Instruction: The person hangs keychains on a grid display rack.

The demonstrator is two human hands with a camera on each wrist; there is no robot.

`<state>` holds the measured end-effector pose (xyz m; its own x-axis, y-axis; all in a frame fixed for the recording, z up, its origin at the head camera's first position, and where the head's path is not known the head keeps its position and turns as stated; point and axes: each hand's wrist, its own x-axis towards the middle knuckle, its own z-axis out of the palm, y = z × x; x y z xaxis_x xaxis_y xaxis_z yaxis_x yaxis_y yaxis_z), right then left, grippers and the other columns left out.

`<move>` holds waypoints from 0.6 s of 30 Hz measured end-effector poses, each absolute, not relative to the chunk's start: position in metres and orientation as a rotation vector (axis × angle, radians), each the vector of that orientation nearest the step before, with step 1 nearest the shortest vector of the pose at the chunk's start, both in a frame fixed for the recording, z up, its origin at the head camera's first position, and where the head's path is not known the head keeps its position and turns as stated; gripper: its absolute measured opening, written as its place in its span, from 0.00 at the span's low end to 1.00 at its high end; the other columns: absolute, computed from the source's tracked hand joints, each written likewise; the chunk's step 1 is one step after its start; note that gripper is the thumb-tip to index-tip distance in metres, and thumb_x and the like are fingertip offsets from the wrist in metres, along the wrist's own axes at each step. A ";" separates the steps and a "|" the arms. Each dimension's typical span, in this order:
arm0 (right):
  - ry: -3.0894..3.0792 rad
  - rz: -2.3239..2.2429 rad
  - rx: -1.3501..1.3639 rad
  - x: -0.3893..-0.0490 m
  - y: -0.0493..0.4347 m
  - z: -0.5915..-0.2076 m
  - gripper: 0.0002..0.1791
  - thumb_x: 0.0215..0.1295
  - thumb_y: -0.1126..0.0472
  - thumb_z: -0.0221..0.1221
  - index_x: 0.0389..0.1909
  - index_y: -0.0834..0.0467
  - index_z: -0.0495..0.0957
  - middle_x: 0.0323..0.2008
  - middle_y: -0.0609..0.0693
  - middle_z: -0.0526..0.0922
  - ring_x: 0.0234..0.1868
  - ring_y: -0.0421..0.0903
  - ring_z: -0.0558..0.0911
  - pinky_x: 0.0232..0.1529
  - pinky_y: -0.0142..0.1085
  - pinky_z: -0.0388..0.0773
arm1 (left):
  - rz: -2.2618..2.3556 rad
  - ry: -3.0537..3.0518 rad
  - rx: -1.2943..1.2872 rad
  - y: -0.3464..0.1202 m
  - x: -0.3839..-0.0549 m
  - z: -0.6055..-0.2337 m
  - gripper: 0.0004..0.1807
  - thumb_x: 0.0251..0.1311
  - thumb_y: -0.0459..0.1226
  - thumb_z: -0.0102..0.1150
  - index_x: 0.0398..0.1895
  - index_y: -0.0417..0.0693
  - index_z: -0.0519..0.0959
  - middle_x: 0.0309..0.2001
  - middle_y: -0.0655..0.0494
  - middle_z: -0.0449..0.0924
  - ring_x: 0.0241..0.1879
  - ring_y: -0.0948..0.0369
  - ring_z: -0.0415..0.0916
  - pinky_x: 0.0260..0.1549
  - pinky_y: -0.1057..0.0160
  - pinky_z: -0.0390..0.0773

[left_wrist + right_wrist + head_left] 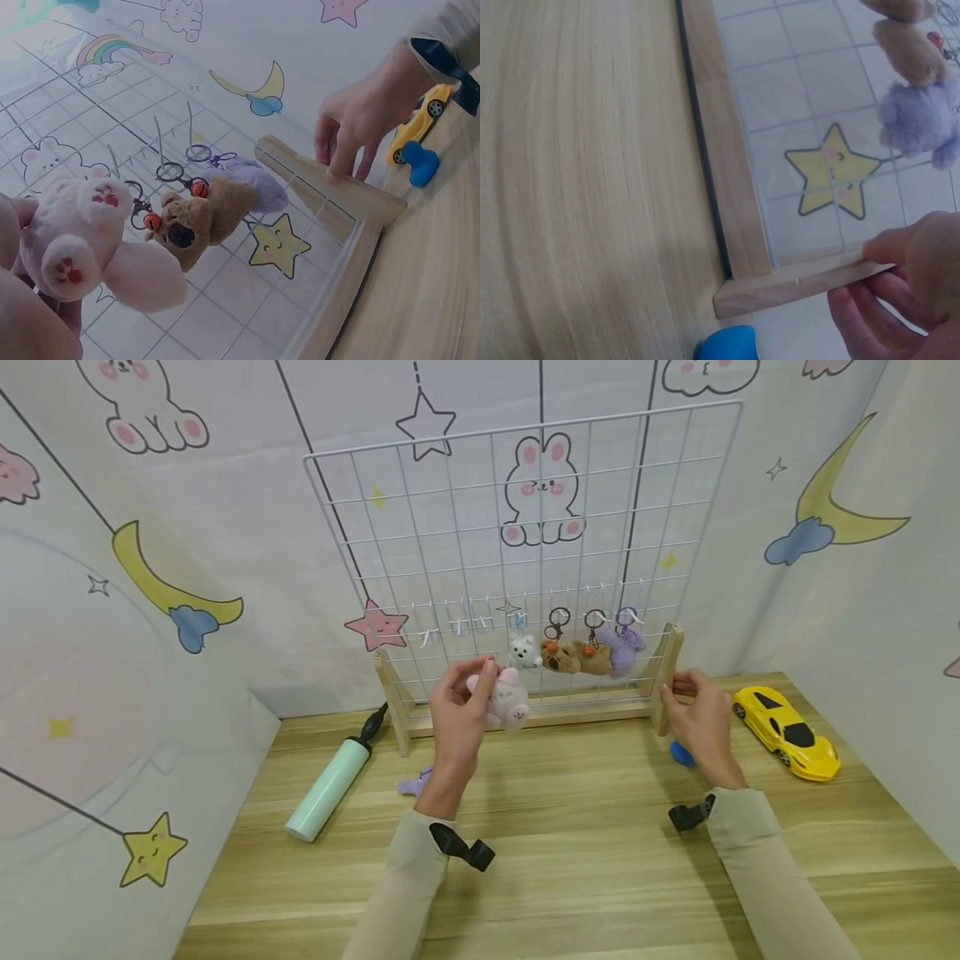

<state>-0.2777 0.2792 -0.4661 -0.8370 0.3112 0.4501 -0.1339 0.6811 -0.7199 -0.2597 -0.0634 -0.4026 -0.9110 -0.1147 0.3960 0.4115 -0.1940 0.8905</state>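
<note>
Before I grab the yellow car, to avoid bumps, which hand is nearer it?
Right. The right hand grips the wooden post just left of the yellow car; the left hand, holding a pink plush, is much farther left.

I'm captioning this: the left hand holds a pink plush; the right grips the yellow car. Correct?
No: the right hand grips the wooden post, not the yellow car; the head view shows it. The left hand does hold the pink plush.

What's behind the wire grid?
A white backdrop printed with a rabbit and a yellow star. Parts behind the hanging toys, pink toy and left hand can't be seen.
</note>
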 end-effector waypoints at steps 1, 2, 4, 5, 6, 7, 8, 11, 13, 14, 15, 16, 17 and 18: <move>-2.338 1.064 -0.135 -0.278 0.279 -0.466 0.16 0.76 0.59 0.66 0.55 0.68 0.84 0.50 0.68 0.90 0.52 0.66 0.91 0.33 0.09 0.68 | -2.211 -1.701 -0.320 -0.062 -0.260 -0.401 0.12 0.76 0.43 0.67 0.52 0.46 0.87 0.45 0.60 0.92 0.39 0.64 0.83 0.34 0.69 0.83; -2.338 1.065 -0.132 -0.277 0.279 -0.466 0.16 0.76 0.59 0.65 0.55 0.68 0.84 0.50 0.68 0.90 0.52 0.66 0.91 0.33 0.09 0.68 | -2.256 -1.666 -0.297 -0.062 -0.261 -0.400 0.11 0.75 0.43 0.67 0.52 0.47 0.87 0.45 0.60 0.92 0.41 0.65 0.84 0.35 0.70 0.84; -2.337 1.071 -0.130 -0.278 0.280 -0.466 0.16 0.76 0.59 0.65 0.55 0.68 0.84 0.51 0.68 0.90 0.52 0.66 0.91 0.33 0.08 0.66 | -2.328 -1.604 -0.253 -0.061 -0.264 -0.397 0.10 0.75 0.43 0.68 0.51 0.49 0.87 0.47 0.59 0.92 0.44 0.65 0.85 0.38 0.71 0.84; -2.337 1.071 -0.129 -0.278 0.280 -0.466 0.16 0.76 0.59 0.65 0.55 0.68 0.84 0.51 0.68 0.90 0.52 0.66 0.91 0.33 0.08 0.66 | -2.357 -1.577 -0.237 -0.060 -0.265 -0.396 0.09 0.74 0.43 0.69 0.51 0.50 0.87 0.48 0.59 0.92 0.46 0.65 0.85 0.40 0.71 0.84; -2.337 1.068 -0.129 -0.278 0.280 -0.467 0.17 0.77 0.58 0.65 0.55 0.68 0.84 0.51 0.68 0.90 0.52 0.66 0.91 0.33 0.08 0.66 | -2.374 -1.562 -0.224 -0.059 -0.266 -0.394 0.09 0.74 0.43 0.69 0.51 0.51 0.87 0.49 0.59 0.92 0.47 0.64 0.85 0.41 0.71 0.84; -2.335 1.069 -0.126 -0.279 0.280 -0.467 0.17 0.77 0.58 0.65 0.55 0.68 0.84 0.51 0.68 0.90 0.52 0.66 0.91 0.33 0.08 0.67 | -2.383 -1.551 -0.217 -0.059 -0.267 -0.393 0.10 0.74 0.43 0.69 0.51 0.51 0.87 0.49 0.59 0.91 0.49 0.64 0.84 0.42 0.71 0.84; -2.334 1.067 -0.123 -0.279 0.280 -0.468 0.17 0.77 0.58 0.65 0.55 0.68 0.84 0.50 0.68 0.90 0.52 0.66 0.91 0.34 0.08 0.67 | -2.386 -1.545 -0.211 -0.059 -0.267 -0.392 0.10 0.74 0.43 0.69 0.51 0.51 0.88 0.50 0.59 0.91 0.50 0.64 0.84 0.42 0.71 0.83; -2.328 1.070 -0.114 -0.280 0.280 -0.469 0.17 0.76 0.58 0.65 0.55 0.68 0.84 0.50 0.69 0.90 0.52 0.66 0.91 0.34 0.07 0.66 | -2.385 -1.536 -0.196 -0.059 -0.268 -0.390 0.09 0.75 0.43 0.68 0.52 0.52 0.89 0.49 0.59 0.90 0.50 0.62 0.82 0.38 0.70 0.82; -2.325 1.074 -0.113 -0.279 0.280 -0.469 0.17 0.76 0.59 0.65 0.55 0.68 0.84 0.50 0.69 0.90 0.52 0.67 0.91 0.34 0.07 0.66 | -2.400 -1.522 -0.186 -0.058 -0.270 -0.389 0.09 0.75 0.43 0.68 0.51 0.53 0.89 0.50 0.59 0.90 0.50 0.61 0.81 0.38 0.70 0.82; -2.325 1.074 -0.115 -0.279 0.280 -0.469 0.17 0.76 0.59 0.65 0.55 0.68 0.84 0.50 0.69 0.90 0.52 0.67 0.91 0.34 0.07 0.65 | -2.413 -1.514 -0.178 -0.058 -0.270 -0.389 0.08 0.75 0.42 0.68 0.51 0.53 0.89 0.50 0.59 0.90 0.51 0.61 0.82 0.39 0.70 0.82; -2.324 1.076 -0.118 -0.279 0.280 -0.469 0.17 0.76 0.59 0.65 0.55 0.68 0.84 0.51 0.69 0.90 0.52 0.67 0.90 0.34 0.06 0.65 | -2.425 -1.507 -0.169 -0.058 -0.271 -0.389 0.08 0.74 0.42 0.68 0.51 0.53 0.89 0.50 0.59 0.90 0.51 0.61 0.82 0.41 0.70 0.83; -2.325 1.077 -0.120 -0.279 0.280 -0.469 0.17 0.76 0.58 0.65 0.55 0.68 0.84 0.51 0.69 0.90 0.52 0.67 0.90 0.34 0.06 0.65 | -2.438 -1.502 -0.157 -0.057 -0.272 -0.388 0.08 0.74 0.42 0.68 0.51 0.54 0.89 0.50 0.59 0.90 0.51 0.61 0.82 0.42 0.69 0.83; -2.327 1.077 -0.124 -0.279 0.281 -0.469 0.17 0.77 0.58 0.65 0.55 0.68 0.84 0.51 0.69 0.90 0.52 0.67 0.90 0.34 0.06 0.64 | -2.451 -1.493 -0.147 -0.056 -0.272 -0.388 0.08 0.74 0.42 0.69 0.51 0.54 0.89 0.50 0.59 0.90 0.51 0.61 0.83 0.43 0.69 0.84; -2.327 1.078 -0.126 -0.279 0.281 -0.469 0.17 0.77 0.58 0.65 0.55 0.68 0.84 0.51 0.68 0.90 0.52 0.66 0.90 0.34 0.06 0.64 | -2.462 -1.486 -0.135 -0.055 -0.273 -0.387 0.08 0.74 0.42 0.69 0.51 0.53 0.89 0.50 0.59 0.91 0.51 0.61 0.83 0.44 0.69 0.84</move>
<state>-0.2789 0.2807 -0.4685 -0.8355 0.3097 0.4538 -0.1459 0.6712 -0.7268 -0.2731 -0.0555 -0.3870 -0.9612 -0.1747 0.2133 0.2702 -0.4418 0.8554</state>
